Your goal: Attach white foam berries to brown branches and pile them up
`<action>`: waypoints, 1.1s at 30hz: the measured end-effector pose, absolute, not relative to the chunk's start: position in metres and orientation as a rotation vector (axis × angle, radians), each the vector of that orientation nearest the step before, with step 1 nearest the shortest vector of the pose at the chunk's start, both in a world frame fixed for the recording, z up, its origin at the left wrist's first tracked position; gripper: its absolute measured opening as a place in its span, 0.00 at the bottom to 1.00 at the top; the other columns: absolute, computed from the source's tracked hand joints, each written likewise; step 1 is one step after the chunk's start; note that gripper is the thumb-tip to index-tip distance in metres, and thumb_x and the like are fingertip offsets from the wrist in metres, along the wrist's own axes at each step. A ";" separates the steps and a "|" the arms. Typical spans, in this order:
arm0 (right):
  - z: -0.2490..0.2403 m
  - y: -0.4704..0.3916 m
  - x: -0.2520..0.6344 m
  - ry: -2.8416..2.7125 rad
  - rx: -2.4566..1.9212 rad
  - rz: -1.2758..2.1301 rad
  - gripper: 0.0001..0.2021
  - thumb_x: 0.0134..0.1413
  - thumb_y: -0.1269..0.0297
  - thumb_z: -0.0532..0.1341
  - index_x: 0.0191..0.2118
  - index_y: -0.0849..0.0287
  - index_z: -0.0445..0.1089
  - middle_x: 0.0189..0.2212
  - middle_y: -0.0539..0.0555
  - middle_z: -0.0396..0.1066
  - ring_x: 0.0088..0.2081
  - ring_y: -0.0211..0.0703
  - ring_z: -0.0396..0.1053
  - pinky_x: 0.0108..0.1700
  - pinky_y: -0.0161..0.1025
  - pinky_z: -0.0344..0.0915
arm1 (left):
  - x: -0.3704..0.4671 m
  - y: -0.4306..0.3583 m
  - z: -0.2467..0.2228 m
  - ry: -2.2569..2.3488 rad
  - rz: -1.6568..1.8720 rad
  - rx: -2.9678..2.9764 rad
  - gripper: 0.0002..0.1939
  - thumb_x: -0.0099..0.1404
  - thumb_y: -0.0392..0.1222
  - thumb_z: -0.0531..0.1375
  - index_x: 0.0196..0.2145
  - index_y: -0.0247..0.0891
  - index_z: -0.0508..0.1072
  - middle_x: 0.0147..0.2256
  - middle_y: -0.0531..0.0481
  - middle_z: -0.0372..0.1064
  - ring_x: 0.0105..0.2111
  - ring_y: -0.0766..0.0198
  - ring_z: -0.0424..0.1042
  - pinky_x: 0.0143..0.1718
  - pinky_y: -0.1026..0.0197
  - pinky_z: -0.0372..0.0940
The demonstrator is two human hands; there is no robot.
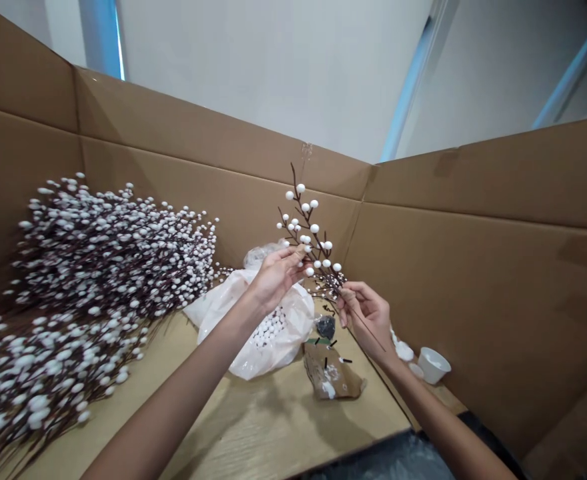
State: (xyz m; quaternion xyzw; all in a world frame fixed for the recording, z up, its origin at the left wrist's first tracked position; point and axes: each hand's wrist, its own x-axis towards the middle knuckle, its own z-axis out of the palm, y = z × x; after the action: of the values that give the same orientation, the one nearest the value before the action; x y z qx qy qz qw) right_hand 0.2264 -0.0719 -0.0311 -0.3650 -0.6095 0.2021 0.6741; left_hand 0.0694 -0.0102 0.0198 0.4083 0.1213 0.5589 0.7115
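While the right hand (366,310) pinches the lower stem, a dark branch (314,230) dotted with white berries stands tilted in the air above the desk (273,433), its top leaning left. The left hand (279,277) has thumb and fingertips pressed together at a side twig about halfway up; whether they grip the twig or a berry, I cannot tell. Behind and below the left forearm sits a white plastic bag (296,320), open, with loose white berries inside. Just right of it, a small black bundle (325,327) lies near a piece of brown cardboard (346,380) that carries white smears and short black sticks. 2 big heaps of berried branches (118,253) fill the left side. Beyond the right wrist is a white cup (428,373), near the cardboard wall (473,280).
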 end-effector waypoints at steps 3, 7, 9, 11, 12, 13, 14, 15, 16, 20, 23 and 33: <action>-0.032 -0.074 0.222 -1.343 -0.818 0.440 0.11 0.50 0.55 0.63 0.32 0.57 0.67 0.18 0.45 0.65 0.13 0.31 0.59 0.14 0.30 0.57 | 0.069 -0.013 0.014 0.260 1.214 0.941 0.03 0.56 0.27 0.63 0.26 0.29 0.74 0.25 0.49 0.70 0.23 0.70 0.70 0.29 0.67 0.66; -0.028 -0.077 0.223 -1.271 -0.778 0.374 0.10 0.50 0.57 0.63 0.32 0.57 0.67 0.19 0.46 0.65 0.13 0.30 0.58 0.14 0.30 0.57 | 0.070 -0.014 0.008 0.290 1.195 0.948 0.02 0.55 0.29 0.65 0.27 0.29 0.74 0.27 0.49 0.71 0.24 0.70 0.70 0.29 0.67 0.67; -0.024 -0.077 0.226 -1.265 -0.761 0.327 0.09 0.51 0.58 0.63 0.32 0.57 0.67 0.19 0.46 0.66 0.14 0.30 0.59 0.14 0.30 0.57 | 0.072 -0.012 0.005 0.337 1.197 0.942 0.01 0.56 0.29 0.64 0.27 0.29 0.74 0.27 0.48 0.71 0.24 0.70 0.70 0.30 0.66 0.68; -0.021 -0.077 0.232 -1.262 -0.759 0.294 0.08 0.52 0.59 0.63 0.32 0.58 0.67 0.20 0.46 0.66 0.14 0.30 0.60 0.15 0.29 0.58 | 0.076 -0.005 0.004 0.426 1.199 0.938 0.04 0.58 0.28 0.61 0.27 0.30 0.74 0.27 0.49 0.71 0.24 0.71 0.70 0.31 0.67 0.67; -0.020 -0.077 0.236 -1.254 -0.762 0.289 0.08 0.51 0.59 0.63 0.31 0.58 0.67 0.19 0.46 0.66 0.14 0.29 0.60 0.15 0.29 0.58 | 0.079 0.000 0.003 0.474 1.194 0.941 0.05 0.60 0.27 0.60 0.27 0.30 0.74 0.27 0.49 0.71 0.24 0.71 0.70 0.30 0.67 0.67; -0.020 -0.076 0.240 -1.240 -0.766 0.292 0.08 0.51 0.59 0.63 0.31 0.58 0.67 0.19 0.46 0.66 0.14 0.29 0.59 0.15 0.29 0.58 | 0.083 0.006 0.002 0.517 1.184 0.949 0.07 0.61 0.27 0.59 0.26 0.30 0.74 0.26 0.49 0.71 0.24 0.72 0.70 0.30 0.68 0.67; -0.020 -0.075 0.245 -1.223 -0.774 0.302 0.09 0.50 0.59 0.64 0.30 0.58 0.67 0.19 0.46 0.66 0.14 0.29 0.59 0.15 0.29 0.57 | 0.087 0.014 0.001 0.554 1.168 0.959 0.08 0.61 0.27 0.58 0.26 0.29 0.74 0.26 0.49 0.70 0.23 0.72 0.69 0.29 0.68 0.67; -0.021 -0.073 0.252 -1.205 -0.785 0.315 0.10 0.49 0.58 0.64 0.30 0.59 0.67 0.19 0.46 0.65 0.14 0.30 0.59 0.15 0.29 0.57 | 0.092 0.023 0.000 0.587 1.148 0.971 0.08 0.62 0.27 0.58 0.26 0.29 0.73 0.25 0.48 0.70 0.23 0.71 0.69 0.28 0.68 0.66; -0.023 -0.072 0.259 -1.184 -0.795 0.325 0.10 0.48 0.57 0.65 0.30 0.59 0.68 0.19 0.46 0.65 0.14 0.30 0.59 0.15 0.29 0.57 | 0.098 0.032 -0.002 0.617 1.125 0.984 0.08 0.61 0.26 0.58 0.25 0.29 0.73 0.25 0.48 0.69 0.23 0.71 0.68 0.28 0.68 0.66; -0.034 -0.067 0.293 -1.067 -0.819 0.307 0.11 0.47 0.57 0.66 0.29 0.59 0.69 0.19 0.46 0.66 0.15 0.29 0.58 0.17 0.29 0.57 | 0.130 0.071 -0.008 0.751 1.031 1.024 0.03 0.62 0.29 0.58 0.33 0.29 0.73 0.34 0.44 0.71 0.30 0.67 0.70 0.34 0.64 0.68; -0.042 -0.067 0.314 -0.957 -0.820 0.296 0.10 0.47 0.58 0.66 0.29 0.59 0.69 0.19 0.46 0.66 0.15 0.28 0.57 0.17 0.28 0.55 | 0.163 0.100 -0.010 0.825 0.985 1.025 0.15 0.66 0.42 0.57 0.48 0.34 0.68 0.47 0.42 0.67 0.42 0.59 0.70 0.41 0.52 0.68; -0.055 -0.057 0.335 -0.947 -0.778 0.449 0.09 0.48 0.58 0.65 0.30 0.59 0.70 0.19 0.46 0.66 0.14 0.28 0.56 0.16 0.28 0.54 | 0.271 0.169 -0.025 0.960 0.979 1.087 0.18 0.65 0.43 0.57 0.50 0.34 0.66 0.49 0.42 0.65 0.44 0.56 0.69 0.43 0.49 0.68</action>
State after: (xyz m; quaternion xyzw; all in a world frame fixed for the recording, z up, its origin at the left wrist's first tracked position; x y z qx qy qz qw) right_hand 0.3348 -0.0573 -0.0552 -0.3622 -0.4405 0.2088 0.7945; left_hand 0.2708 0.1689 -0.0253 0.4769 0.4209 0.4294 0.6411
